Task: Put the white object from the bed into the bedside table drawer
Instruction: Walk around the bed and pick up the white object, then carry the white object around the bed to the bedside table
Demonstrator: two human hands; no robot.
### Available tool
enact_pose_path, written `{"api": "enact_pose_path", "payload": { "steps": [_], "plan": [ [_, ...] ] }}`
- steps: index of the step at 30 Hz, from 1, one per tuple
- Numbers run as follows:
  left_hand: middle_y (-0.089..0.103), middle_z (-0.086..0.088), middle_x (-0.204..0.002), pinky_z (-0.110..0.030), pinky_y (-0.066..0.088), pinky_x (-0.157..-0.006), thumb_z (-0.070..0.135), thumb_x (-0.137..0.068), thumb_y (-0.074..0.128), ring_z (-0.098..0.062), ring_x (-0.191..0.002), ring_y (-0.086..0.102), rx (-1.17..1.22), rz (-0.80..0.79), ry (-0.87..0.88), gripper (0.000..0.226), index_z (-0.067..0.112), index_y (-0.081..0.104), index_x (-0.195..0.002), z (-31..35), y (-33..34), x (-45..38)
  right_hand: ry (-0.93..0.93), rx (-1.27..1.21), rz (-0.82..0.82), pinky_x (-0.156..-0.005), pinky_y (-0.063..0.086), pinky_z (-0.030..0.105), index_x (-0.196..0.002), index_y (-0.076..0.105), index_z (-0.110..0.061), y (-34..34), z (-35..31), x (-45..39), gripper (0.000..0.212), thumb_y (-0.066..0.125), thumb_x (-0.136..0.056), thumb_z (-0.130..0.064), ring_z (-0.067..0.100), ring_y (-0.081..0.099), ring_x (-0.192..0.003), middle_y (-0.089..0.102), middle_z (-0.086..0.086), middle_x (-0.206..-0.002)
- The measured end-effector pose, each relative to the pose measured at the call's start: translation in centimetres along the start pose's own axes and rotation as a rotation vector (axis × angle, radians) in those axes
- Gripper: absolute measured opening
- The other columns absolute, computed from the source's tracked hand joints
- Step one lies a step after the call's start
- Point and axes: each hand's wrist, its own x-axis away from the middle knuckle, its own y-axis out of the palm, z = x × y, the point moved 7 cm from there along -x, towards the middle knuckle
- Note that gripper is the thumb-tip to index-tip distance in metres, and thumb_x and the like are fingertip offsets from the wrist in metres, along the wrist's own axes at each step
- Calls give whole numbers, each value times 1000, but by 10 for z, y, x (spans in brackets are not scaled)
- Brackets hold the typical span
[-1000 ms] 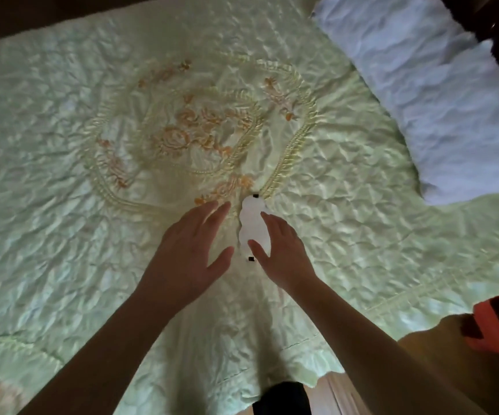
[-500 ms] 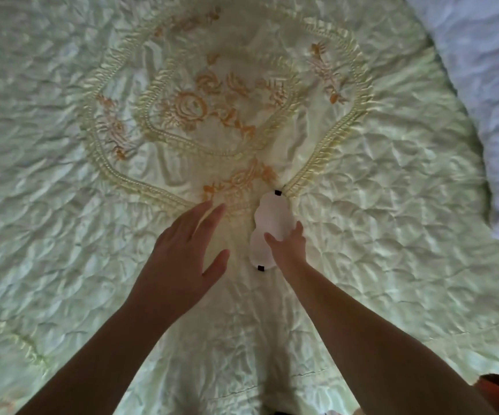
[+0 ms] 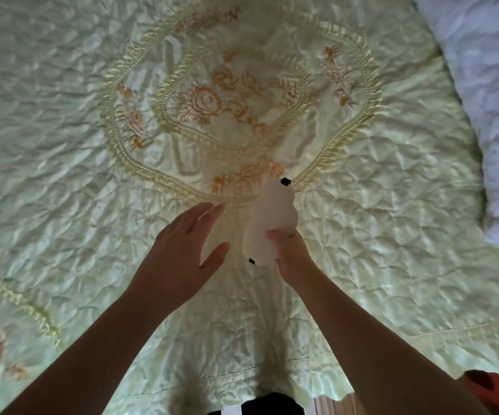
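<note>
Fingers of the right hand pinch the white object, a soft peanut-shaped pad with black end tabs; left hand, at nine o'clock, spreads wide above the bed.

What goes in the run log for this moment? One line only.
stage: pickup | right hand: pinching soft white eye-mask-shaped object | left hand: open, beside it | surface: pale green quilted bedspread | drawer: not in view

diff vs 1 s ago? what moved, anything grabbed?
The right hand has closed its fingers onto the white object, pinching its right edge; a second ago it lay open over it. The camera moved closer over the bedspread. The left hand stays open, beside the object and not touching it, which is still on the bed.
</note>
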Motion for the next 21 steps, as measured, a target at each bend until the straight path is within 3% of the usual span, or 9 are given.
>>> {"api": "enact_pose_path", "payload": {
  "steps": [5,8,10,13,15,18,21],
  "plan": [
    [37,7,-150,-40,38,-107,63,-90,33,-8,-136,34,137,4,-80,66,31,30,-147,16,-29,37,-27,-79,-258,-89,55,47,-131,55,-7,35,-42,94,46,60,-85,-6,34,64,-112,67,18,-122],
    [34,14,-149,-20,33,-101,73,-81,40,5,-130,31,333,22,-180,78,36,24,-148,24,-52,70,-27,-10,-376,-86,56,41,-127,58,-6,62,-64,156,35,61,-91,-8,31,66,-110,70,15,-118],
    [41,20,-145,-20,40,-98,75,-73,51,5,-129,39,550,3,-272,83,47,22,-145,32,-65,95,-52,62,-466,-86,57,41,-124,61,-7,84,-76,200,35,65,-90,-16,31,67,-108,71,15,-116],
    [64,33,-108,-12,53,-67,69,-69,66,7,-98,63,838,2,-382,57,77,33,-115,41,-85,135,-120,212,-531,-82,59,36,-110,69,-15,110,-87,256,24,66,-90,-26,27,70,-101,75,11,-108],
    [69,29,-104,-11,52,-64,61,-73,71,3,-92,67,963,45,-395,41,71,48,-106,43,-99,161,-219,362,-502,-79,60,33,-107,69,-22,122,-90,282,18,64,-92,-30,19,72,-96,76,4,-103],
    [71,21,-106,-21,53,-70,55,-77,69,-2,-95,68,957,127,-411,34,54,58,-110,40,-119,203,-412,586,-427,-73,59,26,-102,62,-40,143,-93,311,14,67,-89,-37,8,72,-89,75,-9,-98],
    [74,12,-101,-34,54,-77,44,-78,68,-8,-92,69,945,212,-449,29,42,64,-106,28,-135,247,-508,664,-408,-67,54,19,-108,53,-41,167,-82,336,31,72,-84,-38,4,68,-90,69,-8,-108]
  ]
}}
